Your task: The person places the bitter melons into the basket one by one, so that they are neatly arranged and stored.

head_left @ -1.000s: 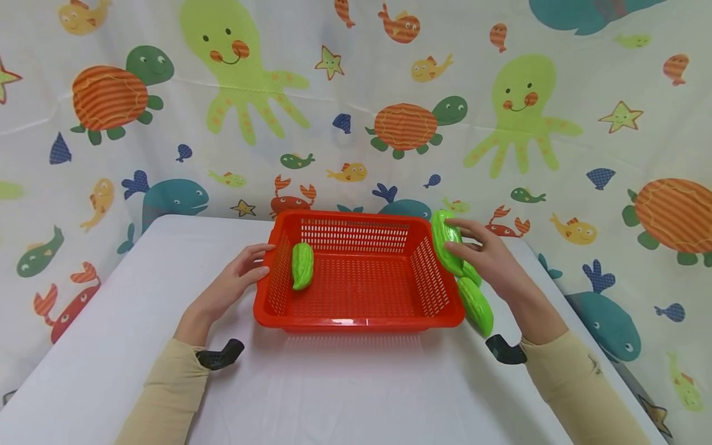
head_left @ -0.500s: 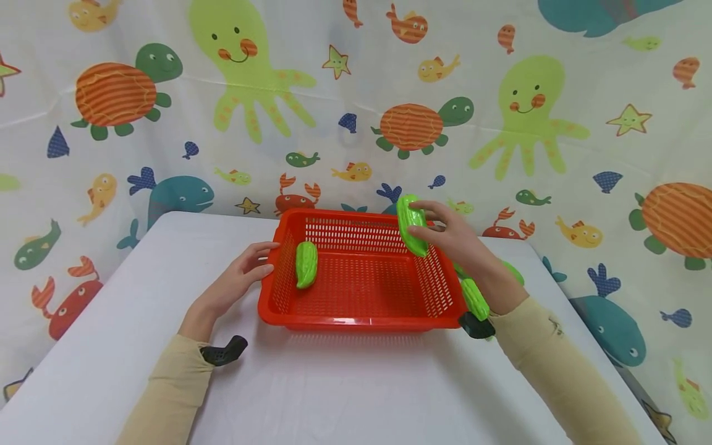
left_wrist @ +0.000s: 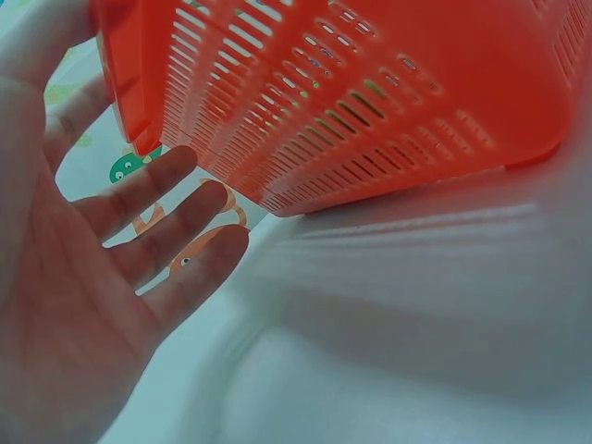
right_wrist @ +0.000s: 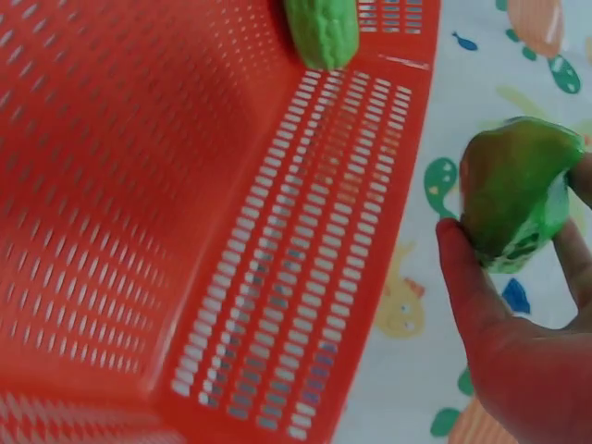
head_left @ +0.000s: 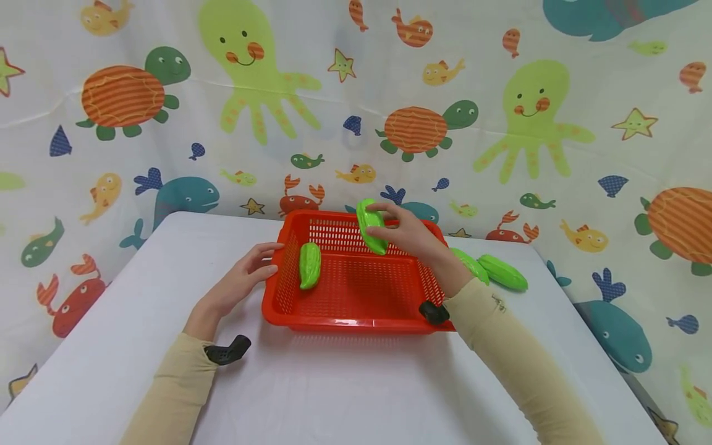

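A red plastic basket (head_left: 356, 322) with slotted walls stands on the white table. My right hand (head_left: 411, 235) holds a glossy green bitter melon (head_left: 369, 226) between thumb and fingers, raised over the back part of the basket. In the right wrist view this melon (right_wrist: 513, 194) shows end-on, beyond the basket's wall. Another bitter melon (head_left: 309, 266) lies inside the basket against its left side. My left hand (head_left: 236, 283) is at the basket's left rim, fingertips right at the edge. The left wrist view shows its fingers (left_wrist: 176, 236) loosely extended beside the slotted wall.
Right of the basket, two more bitter melons lie on the table, one (head_left: 503, 272) farther out and one (head_left: 468, 264) partly behind my right forearm. A curtain (head_left: 356, 80) printed with sea animals hangs behind the table (head_left: 345, 389).
My right hand has carried the bitter melon left from beyond the basket's right rim to over the basket. The left hand has stayed at the left rim.
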Action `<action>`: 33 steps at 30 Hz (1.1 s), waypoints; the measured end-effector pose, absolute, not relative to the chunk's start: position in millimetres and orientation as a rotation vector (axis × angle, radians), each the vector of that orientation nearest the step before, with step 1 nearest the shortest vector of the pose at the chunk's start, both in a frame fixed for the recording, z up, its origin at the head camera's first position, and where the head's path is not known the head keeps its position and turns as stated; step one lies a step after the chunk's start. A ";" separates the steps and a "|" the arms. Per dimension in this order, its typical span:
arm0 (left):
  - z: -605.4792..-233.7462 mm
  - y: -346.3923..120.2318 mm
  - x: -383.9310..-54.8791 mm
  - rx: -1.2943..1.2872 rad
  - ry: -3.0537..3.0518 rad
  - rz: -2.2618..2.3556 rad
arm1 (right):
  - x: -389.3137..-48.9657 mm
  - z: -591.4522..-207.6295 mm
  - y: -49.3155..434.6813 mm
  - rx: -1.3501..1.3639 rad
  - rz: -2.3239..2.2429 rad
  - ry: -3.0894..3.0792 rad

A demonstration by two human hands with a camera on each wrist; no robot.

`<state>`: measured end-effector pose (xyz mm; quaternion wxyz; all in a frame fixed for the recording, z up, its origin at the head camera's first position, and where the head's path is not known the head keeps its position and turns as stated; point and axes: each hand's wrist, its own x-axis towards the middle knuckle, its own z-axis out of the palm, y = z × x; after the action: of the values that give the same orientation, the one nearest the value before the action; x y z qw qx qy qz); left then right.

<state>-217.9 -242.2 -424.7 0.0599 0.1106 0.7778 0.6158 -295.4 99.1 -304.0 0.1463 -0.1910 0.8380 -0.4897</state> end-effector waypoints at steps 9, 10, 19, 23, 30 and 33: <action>-425.6 -243.4 -218.0 0.360 2.360 1.861 | -304.8 -315.2 74.7 -0.583 -1.307 2.388; -425.5 -243.2 -218.0 0.360 2.359 1.862 | -305.5 -316.9 72.7 -0.577 -1.285 2.385; -423.2 -242.7 -217.9 0.373 2.372 1.853 | -309.1 -330.0 60.7 -0.572 -1.110 2.367; -423.9 -242.7 -218.9 0.359 2.375 1.847 | -307.8 -334.8 55.9 -0.639 -0.996 2.371; -424.0 -242.8 -218.1 0.354 2.377 1.843 | -308.6 -344.2 47.3 -0.644 -0.913 2.371; -423.5 -243.2 -217.6 0.351 2.377 1.846 | -309.8 -347.6 44.1 -0.664 -0.877 2.378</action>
<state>-217.6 -243.2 -423.5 0.0557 0.1157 0.7832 0.6084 -309.8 44.1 -347.6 0.2576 -0.2448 0.8770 -0.3233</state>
